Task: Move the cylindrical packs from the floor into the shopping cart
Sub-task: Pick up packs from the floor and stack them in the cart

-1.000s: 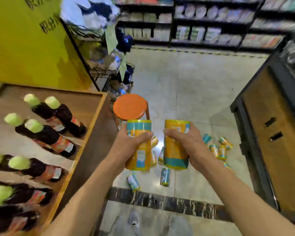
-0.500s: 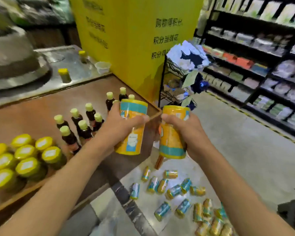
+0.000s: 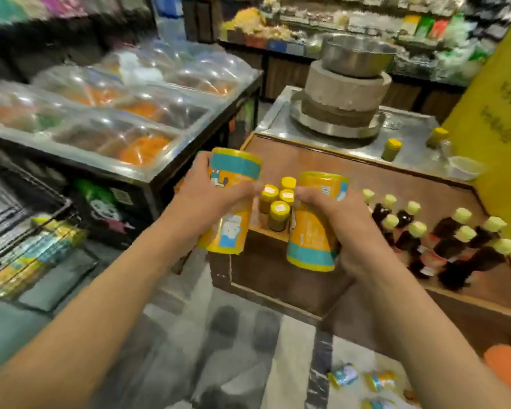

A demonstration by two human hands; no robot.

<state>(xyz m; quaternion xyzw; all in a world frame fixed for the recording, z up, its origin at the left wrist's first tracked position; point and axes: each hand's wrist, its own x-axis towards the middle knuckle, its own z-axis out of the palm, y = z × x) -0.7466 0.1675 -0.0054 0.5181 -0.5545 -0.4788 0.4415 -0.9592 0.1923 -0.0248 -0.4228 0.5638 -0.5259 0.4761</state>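
Orange cylindrical packs fill both fists: left hand (image 3: 210,199) grips one pack (image 3: 229,202), right hand (image 3: 341,225) wraps another (image 3: 313,231), near the wooden display (image 3: 322,160).

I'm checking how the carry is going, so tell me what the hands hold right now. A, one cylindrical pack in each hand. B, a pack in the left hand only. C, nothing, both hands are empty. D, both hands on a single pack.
A: the left hand grips one yellow-and-teal cylindrical pack and the right hand grips a second pack, the two held side by side and apart.
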